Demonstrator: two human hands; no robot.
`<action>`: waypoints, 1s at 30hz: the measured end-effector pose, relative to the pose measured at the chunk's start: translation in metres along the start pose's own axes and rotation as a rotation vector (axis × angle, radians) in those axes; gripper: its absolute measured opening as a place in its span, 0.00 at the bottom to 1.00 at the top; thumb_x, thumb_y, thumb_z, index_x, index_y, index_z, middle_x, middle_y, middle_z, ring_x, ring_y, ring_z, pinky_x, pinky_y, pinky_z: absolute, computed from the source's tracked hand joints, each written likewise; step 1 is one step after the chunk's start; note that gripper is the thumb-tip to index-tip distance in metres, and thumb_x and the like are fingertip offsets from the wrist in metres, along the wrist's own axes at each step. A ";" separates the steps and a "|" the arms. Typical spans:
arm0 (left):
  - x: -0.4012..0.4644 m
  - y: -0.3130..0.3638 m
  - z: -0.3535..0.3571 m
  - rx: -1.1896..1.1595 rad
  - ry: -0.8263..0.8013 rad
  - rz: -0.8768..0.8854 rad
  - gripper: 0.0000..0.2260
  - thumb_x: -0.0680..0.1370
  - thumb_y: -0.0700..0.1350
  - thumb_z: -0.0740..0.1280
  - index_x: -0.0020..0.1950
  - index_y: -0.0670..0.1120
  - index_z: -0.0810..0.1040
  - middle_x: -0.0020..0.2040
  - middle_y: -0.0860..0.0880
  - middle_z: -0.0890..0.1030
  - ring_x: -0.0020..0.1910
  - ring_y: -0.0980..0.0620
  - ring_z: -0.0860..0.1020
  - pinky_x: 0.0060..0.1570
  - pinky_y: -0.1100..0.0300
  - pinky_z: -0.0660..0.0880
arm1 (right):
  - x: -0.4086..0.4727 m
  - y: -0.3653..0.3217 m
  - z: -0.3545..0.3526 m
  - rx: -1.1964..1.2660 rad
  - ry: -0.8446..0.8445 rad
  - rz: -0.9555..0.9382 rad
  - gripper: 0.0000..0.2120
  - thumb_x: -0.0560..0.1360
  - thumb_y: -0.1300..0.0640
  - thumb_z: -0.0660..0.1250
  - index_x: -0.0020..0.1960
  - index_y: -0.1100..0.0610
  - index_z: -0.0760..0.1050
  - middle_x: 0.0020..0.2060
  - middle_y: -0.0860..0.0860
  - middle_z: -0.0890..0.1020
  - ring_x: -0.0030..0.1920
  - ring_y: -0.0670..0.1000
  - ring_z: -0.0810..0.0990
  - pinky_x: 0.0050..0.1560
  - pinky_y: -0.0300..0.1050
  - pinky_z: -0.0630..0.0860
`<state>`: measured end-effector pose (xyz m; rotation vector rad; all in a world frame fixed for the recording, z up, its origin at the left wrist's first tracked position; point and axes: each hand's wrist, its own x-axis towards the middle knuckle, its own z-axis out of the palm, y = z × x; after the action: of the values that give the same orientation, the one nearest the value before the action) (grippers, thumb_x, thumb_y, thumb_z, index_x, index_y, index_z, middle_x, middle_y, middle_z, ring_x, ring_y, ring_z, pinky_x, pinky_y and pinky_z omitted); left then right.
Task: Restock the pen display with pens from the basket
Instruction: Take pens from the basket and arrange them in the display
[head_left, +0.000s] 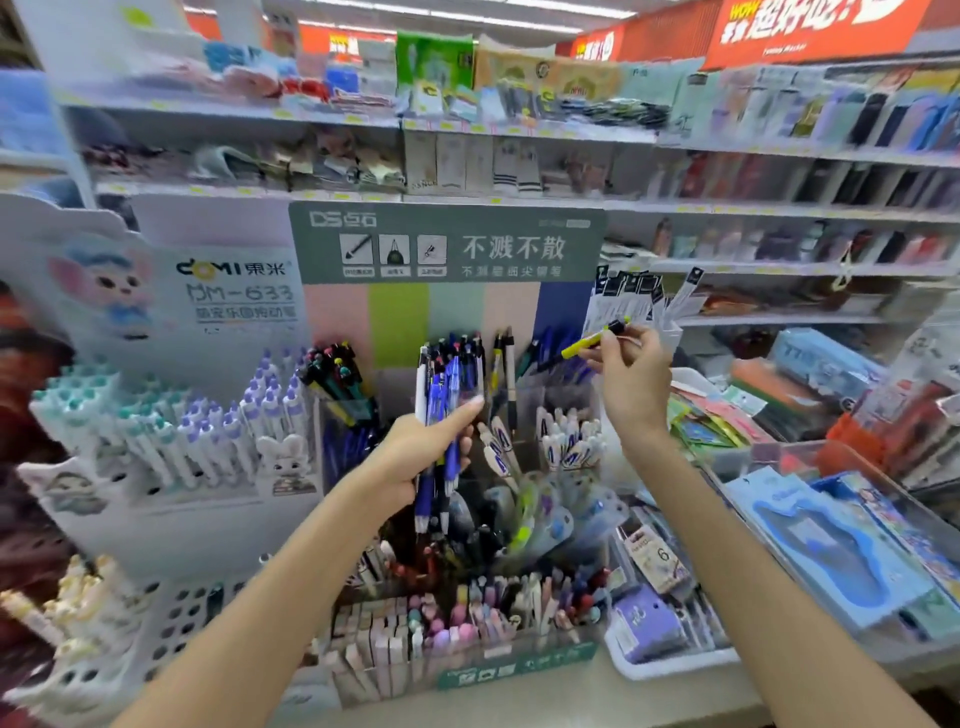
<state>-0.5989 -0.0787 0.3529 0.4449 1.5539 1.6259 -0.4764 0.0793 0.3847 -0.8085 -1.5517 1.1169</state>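
Pens (441, 410) bundled in my left hand (415, 457); my right hand (631, 374) fingers pinch a yellow pen (589, 340), which next needs a display (447, 244) slot.

white display (156, 322): "DOMI", perhaps "MM-633" | green header board (447, 244): "DS", "不溅不散"

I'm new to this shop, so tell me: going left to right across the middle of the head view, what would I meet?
White pens with teal and purple caps → black pens → left hand gripping a bunch of blue pens → right hand pinching a yellow pen → blue packets.
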 end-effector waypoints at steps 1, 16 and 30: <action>0.001 -0.001 -0.002 0.004 0.007 -0.005 0.12 0.70 0.50 0.75 0.42 0.42 0.79 0.30 0.51 0.78 0.27 0.57 0.76 0.30 0.62 0.76 | 0.004 0.003 0.005 -0.065 -0.007 -0.030 0.08 0.80 0.61 0.60 0.45 0.51 0.68 0.38 0.49 0.81 0.41 0.49 0.82 0.48 0.45 0.79; 0.017 0.022 -0.012 0.139 -0.130 0.030 0.11 0.73 0.48 0.73 0.43 0.41 0.78 0.28 0.50 0.76 0.24 0.57 0.74 0.27 0.66 0.73 | 0.031 0.013 0.063 -0.943 -0.216 0.050 0.11 0.75 0.53 0.65 0.47 0.61 0.78 0.43 0.59 0.78 0.51 0.62 0.78 0.44 0.47 0.69; 0.024 0.021 -0.013 0.093 -0.207 0.069 0.13 0.74 0.51 0.71 0.41 0.42 0.77 0.31 0.49 0.76 0.28 0.54 0.75 0.31 0.63 0.76 | 0.044 0.029 0.072 -0.608 -0.426 0.187 0.13 0.71 0.59 0.67 0.54 0.63 0.80 0.49 0.59 0.84 0.48 0.59 0.82 0.54 0.55 0.79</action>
<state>-0.6295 -0.0675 0.3633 0.7012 1.4751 1.5109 -0.5584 0.1106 0.3683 -1.1884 -2.2694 0.9943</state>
